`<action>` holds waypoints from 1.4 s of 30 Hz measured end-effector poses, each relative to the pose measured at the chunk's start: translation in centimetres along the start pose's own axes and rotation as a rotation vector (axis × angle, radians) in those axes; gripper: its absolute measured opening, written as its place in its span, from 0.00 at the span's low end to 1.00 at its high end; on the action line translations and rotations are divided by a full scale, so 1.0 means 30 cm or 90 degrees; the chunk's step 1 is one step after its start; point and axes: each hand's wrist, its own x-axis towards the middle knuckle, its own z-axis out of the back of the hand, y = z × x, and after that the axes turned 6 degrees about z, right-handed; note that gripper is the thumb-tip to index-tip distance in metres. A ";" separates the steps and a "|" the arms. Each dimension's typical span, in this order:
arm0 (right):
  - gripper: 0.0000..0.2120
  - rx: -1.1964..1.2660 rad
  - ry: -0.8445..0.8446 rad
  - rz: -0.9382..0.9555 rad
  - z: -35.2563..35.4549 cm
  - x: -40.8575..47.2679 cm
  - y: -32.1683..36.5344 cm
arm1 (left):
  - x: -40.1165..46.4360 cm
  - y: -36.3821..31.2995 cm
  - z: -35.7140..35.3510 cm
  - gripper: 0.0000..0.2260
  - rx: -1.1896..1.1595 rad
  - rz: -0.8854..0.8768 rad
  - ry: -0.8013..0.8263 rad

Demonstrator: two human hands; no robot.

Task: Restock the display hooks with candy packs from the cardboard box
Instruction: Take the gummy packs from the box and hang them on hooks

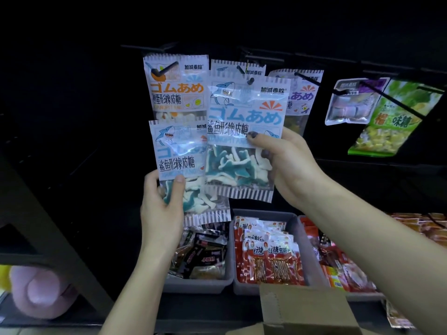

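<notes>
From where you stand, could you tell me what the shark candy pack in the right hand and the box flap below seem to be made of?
Shark candy pack: thin glossy plastic film, by its glare and clear window. Box flap: matte brown cardboard, apparently.

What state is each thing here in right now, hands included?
Right hand: holds a shark pack up at its hook.
Left hand: holds a second shark pack, not hung.
Egg pack: hanging.
Cardboard box: flap open.
Bins: filled with snacks.
</notes>
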 end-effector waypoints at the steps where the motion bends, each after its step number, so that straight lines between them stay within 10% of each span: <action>1: 0.13 0.001 -0.001 -0.003 -0.001 0.017 -0.005 | 0.003 0.007 0.001 0.10 0.007 0.004 0.001; 25: 0.11 -0.081 -0.060 -0.072 -0.001 0.499 -0.101 | 0.065 0.026 -0.003 0.07 0.092 0.044 -0.048; 32: 0.44 -0.280 -0.088 -0.149 0.035 0.385 -0.151 | 0.045 -0.012 -0.034 0.09 0.026 -0.009 -0.009; 37: 0.22 -0.274 -0.144 -0.077 0.061 0.215 -0.133 | 0.006 -0.062 -0.069 0.11 0.001 -0.061 0.030; 42: 0.16 -0.073 0.043 -0.051 0.037 0.032 -0.020 | -0.017 -0.125 -0.117 0.11 -0.006 -0.102 0.056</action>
